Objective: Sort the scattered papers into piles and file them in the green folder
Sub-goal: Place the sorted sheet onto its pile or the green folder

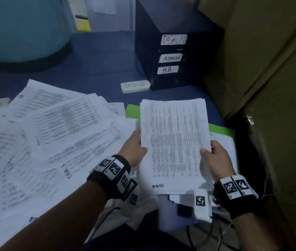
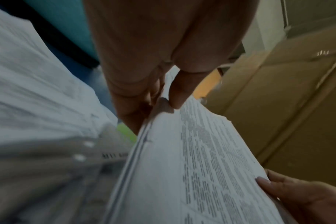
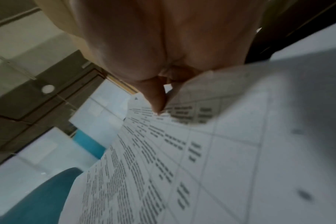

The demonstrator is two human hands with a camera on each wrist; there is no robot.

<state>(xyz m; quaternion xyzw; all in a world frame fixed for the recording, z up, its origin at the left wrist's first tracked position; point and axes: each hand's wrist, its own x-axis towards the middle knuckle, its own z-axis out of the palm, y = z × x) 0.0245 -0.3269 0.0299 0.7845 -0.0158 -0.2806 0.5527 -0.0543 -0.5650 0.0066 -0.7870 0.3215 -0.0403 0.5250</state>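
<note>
My left thumb (image 2: 175,91) is pressing down on the top sheet while the fingers underneath are curling round the left edge, so my left hand (image 1: 134,147) is pinching the ADMIN stack (image 1: 175,144) about halfway along its side. My right hand (image 1: 216,160) is doing the same on the opposite edge, thumb on top and fingers tucked under, out of sight. Between them I am holding the stack up, tilted toward me, just above the green folder (image 1: 221,129), which is lying open on the blue table (image 1: 98,69) with more sheets already on it.

I am judging this bundle as light but floppy: many thin sheets, edges only roughly squared, so they would sag at the unsupported far end and fan or slide against each other if my grip loosens. Holding both long edges near the middle seems best, tapping the bottom edge square before lowering it.

To my left the scattered papers (image 1: 49,134) are overlapping across the table. Beyond stands a black drawer unit (image 1: 172,57) labelled TASKLIST, ADMIN and H.R., with a white power strip (image 1: 135,86) beside it.
</note>
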